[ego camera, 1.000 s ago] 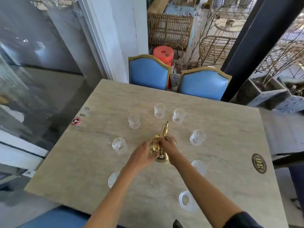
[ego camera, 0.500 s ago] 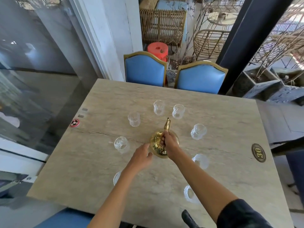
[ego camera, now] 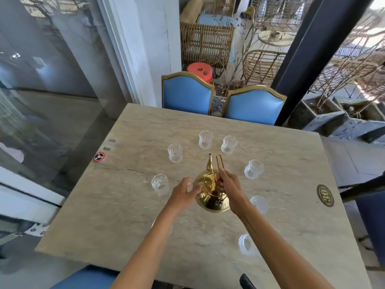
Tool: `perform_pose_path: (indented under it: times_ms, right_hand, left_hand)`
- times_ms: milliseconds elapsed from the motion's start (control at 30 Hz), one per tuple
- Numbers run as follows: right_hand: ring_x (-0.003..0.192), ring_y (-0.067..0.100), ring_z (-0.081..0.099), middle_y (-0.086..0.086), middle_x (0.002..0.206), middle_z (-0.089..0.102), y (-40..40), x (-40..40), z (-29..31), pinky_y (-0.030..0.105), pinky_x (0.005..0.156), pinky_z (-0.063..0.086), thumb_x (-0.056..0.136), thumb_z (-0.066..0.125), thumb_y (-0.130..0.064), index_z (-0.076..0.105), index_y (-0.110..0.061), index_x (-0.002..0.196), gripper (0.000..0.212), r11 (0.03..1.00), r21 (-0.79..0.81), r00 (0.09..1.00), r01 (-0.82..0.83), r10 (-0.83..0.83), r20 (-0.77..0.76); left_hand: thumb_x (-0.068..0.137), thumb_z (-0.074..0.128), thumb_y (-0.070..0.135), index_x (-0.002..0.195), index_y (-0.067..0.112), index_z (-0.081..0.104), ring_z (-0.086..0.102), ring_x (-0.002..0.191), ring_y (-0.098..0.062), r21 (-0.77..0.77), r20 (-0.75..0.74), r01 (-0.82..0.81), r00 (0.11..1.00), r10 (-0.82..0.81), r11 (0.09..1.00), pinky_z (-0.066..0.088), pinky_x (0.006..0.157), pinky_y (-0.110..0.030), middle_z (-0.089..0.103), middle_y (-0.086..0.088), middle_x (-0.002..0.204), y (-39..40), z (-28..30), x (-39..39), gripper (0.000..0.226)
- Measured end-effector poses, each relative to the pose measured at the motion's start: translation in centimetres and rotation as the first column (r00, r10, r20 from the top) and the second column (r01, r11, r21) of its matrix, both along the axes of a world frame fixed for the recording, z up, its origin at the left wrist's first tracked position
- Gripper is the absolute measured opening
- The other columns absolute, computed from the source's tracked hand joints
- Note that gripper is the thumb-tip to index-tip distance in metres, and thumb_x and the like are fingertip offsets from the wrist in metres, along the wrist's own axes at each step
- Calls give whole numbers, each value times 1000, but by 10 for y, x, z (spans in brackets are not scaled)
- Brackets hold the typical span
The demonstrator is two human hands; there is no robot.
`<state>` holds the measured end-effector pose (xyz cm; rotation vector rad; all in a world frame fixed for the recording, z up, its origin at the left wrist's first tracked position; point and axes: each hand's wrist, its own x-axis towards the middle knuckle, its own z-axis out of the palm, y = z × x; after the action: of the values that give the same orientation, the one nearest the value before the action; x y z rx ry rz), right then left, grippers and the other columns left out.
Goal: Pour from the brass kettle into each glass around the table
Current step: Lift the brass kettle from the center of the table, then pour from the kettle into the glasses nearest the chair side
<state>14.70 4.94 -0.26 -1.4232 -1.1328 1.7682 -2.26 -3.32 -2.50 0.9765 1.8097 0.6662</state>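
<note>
one brass kettle [ego camera: 211,192] on stone table [ego camera: 291,163] | eight glasses [ego camera: 205,139] ringed around | right hand [ego camera: 230,185] pinching handle | left hand [ego camera: 183,191] spread, fingertips at kettle's side | two blue chairs [ego camera: 186,93]

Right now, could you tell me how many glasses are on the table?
8: far pair, left, right, near, and one mostly hidden under the left forearm.

A polished golden brass kettle [ego camera: 211,189] is seen on a veined beige stone table [ego camera: 125,205], ringed by clear cut-pattern glasses [ego camera: 175,153]; blue, gold-trimmed chairs [ego camera: 186,93] are seen behind
</note>
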Motion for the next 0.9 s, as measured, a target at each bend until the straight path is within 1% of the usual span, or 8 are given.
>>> perform_pose_path:
  times_ms: [133, 200, 267, 367, 500, 633, 733, 900]
  right_hand:
    - [50, 7, 39, -5, 60, 44, -33, 15, 43, 20, 53, 32, 109, 51, -33, 57, -13, 73, 41, 996, 53, 996, -69, 66, 52]
    - [52, 9, 37, -4, 60, 42, -51, 25, 58, 22, 54, 30, 109, 52, -35, 54, -15, 70, 44, 995, 71, 996, -72, 67, 64]
    - [53, 11, 35, -4, 60, 39, -71, 36, 70, 24, 54, 29, 108, 52, -35, 52, -15, 68, 46, 994, 95, 996, -59, 53, 66]
    - [52, 11, 33, -7, 58, 37, -101, 52, 81, 24, 52, 28, 108, 52, -35, 50, -17, 65, 47, 997, 79, 998, -17, 13, 58]
    - [50, 10, 32, -6, 56, 35, -137, 72, 87, 21, 48, 31, 109, 52, -34, 48, -13, 68, 46, 998, 62, 993, 21, -28, 114]
    - [48, 8, 32, -8, 53, 37, -167, 98, 85, 19, 48, 30, 109, 52, -30, 49, -16, 62, 49, 996, 50, 988, 69, -75, 134]
    - [49, 9, 34, -6, 54, 40, -185, 122, 78, 20, 48, 31, 107, 54, -32, 52, -18, 61, 48, 993, 48, 981, 107, -114, 158]
    - [48, 8, 35, -5, 54, 40, -206, 162, 66, 20, 48, 30, 107, 55, -33, 53, -21, 59, 50, 989, 18, 965, 145, -145, 218]
  left_hand:
    - [101, 59, 77, 164, 6, 42, 60, 141, -28, -2, 50, 25, 998, -25, 1000, 47, 105, -37, 55, -13, 165, -2, 5, 7, 97]
    - [94, 61, 82, 171, 10, 32, 54, 150, -26, -45, 101, 44, 994, -39, 998, 42, 109, -34, 48, -9, 171, -8, 7, 14, 110]
    - [90, 66, 82, 175, 13, 24, 53, 152, -27, -76, 167, 63, 985, -49, 995, 42, 110, -32, 44, -7, 175, -18, 4, 23, 117]
    - [80, 76, 76, 176, 16, 19, 60, 136, -20, -90, 335, 70, 941, -36, 993, 51, 99, -23, 51, -8, 168, -38, -2, 41, 126]
    - [75, 81, 65, 164, 22, 37, 71, 122, -13, -84, 480, 127, 874, -72, 988, 61, 78, -15, 68, -2, 141, -57, -10, 65, 109]
    - [80, 87, 61, 152, 29, 44, 71, 121, -13, -108, 544, 227, 829, -133, 968, 61, 82, -16, 71, 2, 135, -76, -17, 90, 89]
    - [74, 93, 64, 155, 28, 45, 69, 127, -18, -164, 558, 256, 821, -125, 953, 61, 97, -29, 70, 0, 139, -92, -27, 113, 101]
    - [71, 100, 51, 152, 24, 31, 69, 121, -18, -255, 600, 243, 799, -43, 936, 59, 91, -30, 66, -2, 134, -110, -36, 160, 110]
